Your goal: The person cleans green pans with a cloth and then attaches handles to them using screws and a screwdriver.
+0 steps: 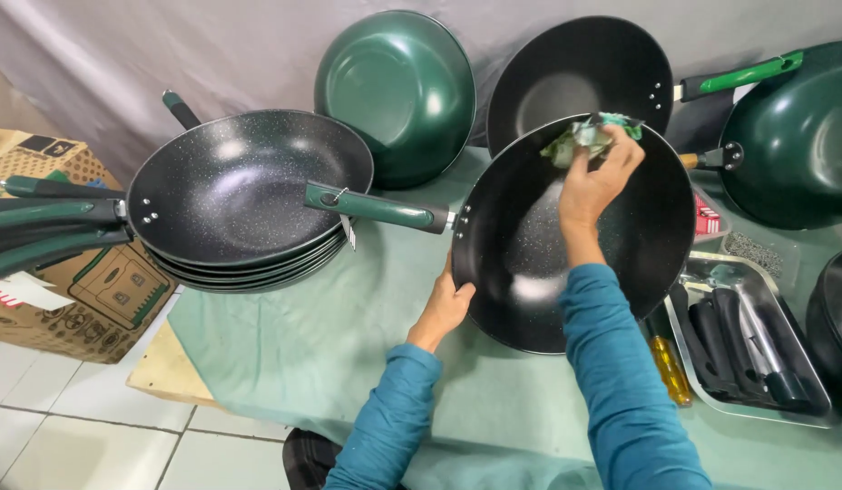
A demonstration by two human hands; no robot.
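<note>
A large round black speckled non-stick wok (530,263) with a green handle at nine o'clock stands tilted on the green cloth-covered table (285,354). The left hand (446,307) grasps its rim at eight o'clock. The right hand (598,177) clenches a crumpled green rag (584,138) at twelve o'clock.

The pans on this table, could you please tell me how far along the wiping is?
Looks done: a stack of pans sits at the left. In hand: the left hand steadies a tilted pan by its rim while the right hand rubs a cloth inside. Possibly left: three pans leaning behind.
</note>
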